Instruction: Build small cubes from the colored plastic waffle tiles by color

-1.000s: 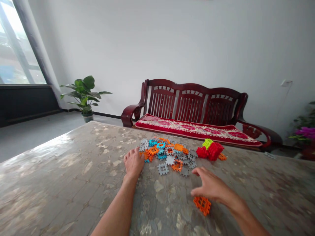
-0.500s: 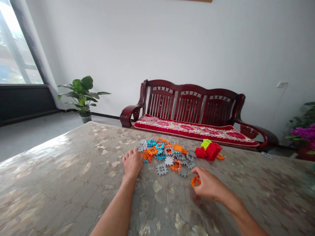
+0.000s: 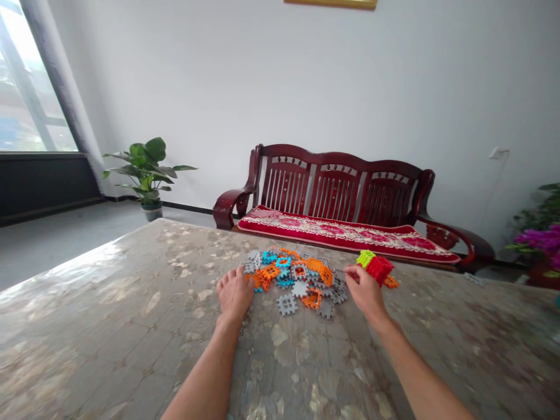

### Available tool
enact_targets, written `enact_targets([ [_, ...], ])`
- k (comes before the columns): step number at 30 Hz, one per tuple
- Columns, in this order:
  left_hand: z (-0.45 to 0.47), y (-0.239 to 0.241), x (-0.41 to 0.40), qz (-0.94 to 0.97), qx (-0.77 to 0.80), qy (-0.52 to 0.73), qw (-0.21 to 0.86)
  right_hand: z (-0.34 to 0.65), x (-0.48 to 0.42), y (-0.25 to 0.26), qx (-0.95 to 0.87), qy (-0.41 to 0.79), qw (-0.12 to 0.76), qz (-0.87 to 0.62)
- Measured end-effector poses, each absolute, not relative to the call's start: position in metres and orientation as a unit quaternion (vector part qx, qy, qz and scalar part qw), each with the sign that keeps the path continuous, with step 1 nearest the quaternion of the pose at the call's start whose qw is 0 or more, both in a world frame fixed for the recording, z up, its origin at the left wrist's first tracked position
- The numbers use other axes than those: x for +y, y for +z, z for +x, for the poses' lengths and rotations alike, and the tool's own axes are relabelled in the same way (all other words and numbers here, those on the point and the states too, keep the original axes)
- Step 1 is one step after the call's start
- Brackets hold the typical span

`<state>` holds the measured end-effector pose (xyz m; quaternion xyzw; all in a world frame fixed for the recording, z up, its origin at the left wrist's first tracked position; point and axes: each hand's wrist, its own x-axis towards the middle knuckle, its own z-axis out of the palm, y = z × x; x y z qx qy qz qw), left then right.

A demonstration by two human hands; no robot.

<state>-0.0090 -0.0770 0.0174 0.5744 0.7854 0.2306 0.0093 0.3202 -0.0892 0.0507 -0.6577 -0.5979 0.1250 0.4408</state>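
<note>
My left hand (image 3: 235, 293) lies flat on the table at the left edge of a heap of plastic interlocking tiles (image 3: 300, 289), fingers stretched out near the orange and blue pieces. The heap mixes grey, orange and blue square tiles with notched edges. My right hand (image 3: 365, 291) is at the heap's right side, thumb and forefinger drawn together near grey tiles. What is between its fingertips, if anything, is too small to make out. Just behind this hand stand a red block of tiles (image 3: 380, 268) and a yellow-green block (image 3: 366, 258), partly covered by the fingers.
An orange tile (image 3: 391, 282) lies beside the red block, and a grey tile (image 3: 473, 279) lies farther right. A patterned cloth covers the table (image 3: 144, 315). Beyond it stand a wooden bench (image 3: 335, 189) with a red cover and a potted plant (image 3: 151, 169).
My right hand has moved forward from the table's front area to the heap's right side. The orange tile it held is no longer in it; an orange tile now shows larger on the heap.
</note>
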Motion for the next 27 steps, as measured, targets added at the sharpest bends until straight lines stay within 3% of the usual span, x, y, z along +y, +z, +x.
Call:
enact_targets([
  [7, -0.008, 0.017, -0.077, 0.574, 0.785, 0.231, 0.004, 0.345, -0.13, -0.007, -0.496, 0.179, 0.483, -0.699],
  [27, -0.006, 0.015, -0.077, 0.587, 0.778, 0.223, 0.017, 0.336, -0.126, 0.005, -0.482, 0.164, 0.466, -0.724],
])
